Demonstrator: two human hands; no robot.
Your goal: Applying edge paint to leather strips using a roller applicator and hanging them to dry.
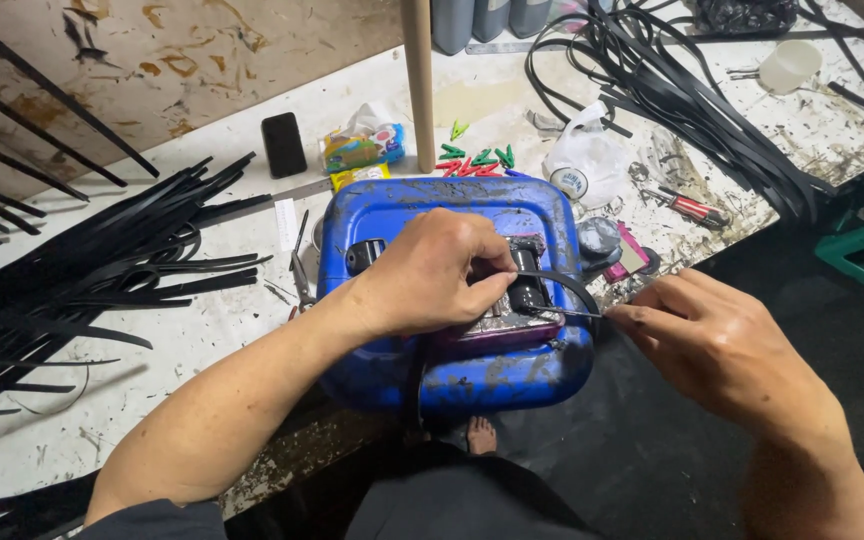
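Head view, centre of frame: my left hand (430,272) rests on top of the blue plastic canister (452,300), fingers pressed together, pinching a black rubber strip (557,280) against the canister top so that it stays in place. My right hand (722,345), lower right, pinches the strip's thin far end at the canister's right edge, which keeps it arched between both grips. Loose black strips (102,280) lie piled at left on the white workbench (202,350); clothes pegs (477,160) lie above the canister.
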